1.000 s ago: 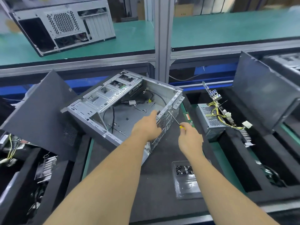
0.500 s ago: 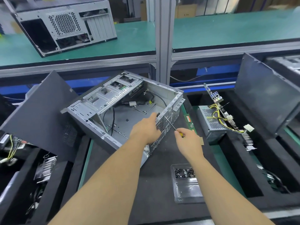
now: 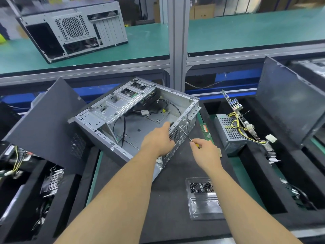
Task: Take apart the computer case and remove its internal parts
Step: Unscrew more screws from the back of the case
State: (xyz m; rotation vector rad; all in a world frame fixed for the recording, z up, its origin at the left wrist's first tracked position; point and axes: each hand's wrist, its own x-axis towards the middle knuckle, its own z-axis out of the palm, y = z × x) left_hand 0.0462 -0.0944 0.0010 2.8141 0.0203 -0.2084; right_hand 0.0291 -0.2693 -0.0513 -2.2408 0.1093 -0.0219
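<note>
Fingers of the left hand [image 3: 159, 139] curl over the near right wall of the open computer case [image 3: 133, 118], gripping its edge beside a perforated vent. Just to the right, the right hand [image 3: 205, 152] pinches the yellow handle of a screwdriver [image 3: 187, 136], whose thin shaft slants up and left until its tip meets the same wall. That case lies on its side on a dark mat [image 3: 168, 199], open face up, loose cables trailing across its floor. A clear plastic tray [image 3: 204, 198] holding small dark screws sits near the right forearm. To the right, a power supply [image 3: 228, 132] with yellow wires rests in a black foam bin. A dark side panel [image 3: 47, 125] leans at the left, and another case [image 3: 73, 29] stands on the far green shelf.
</note>
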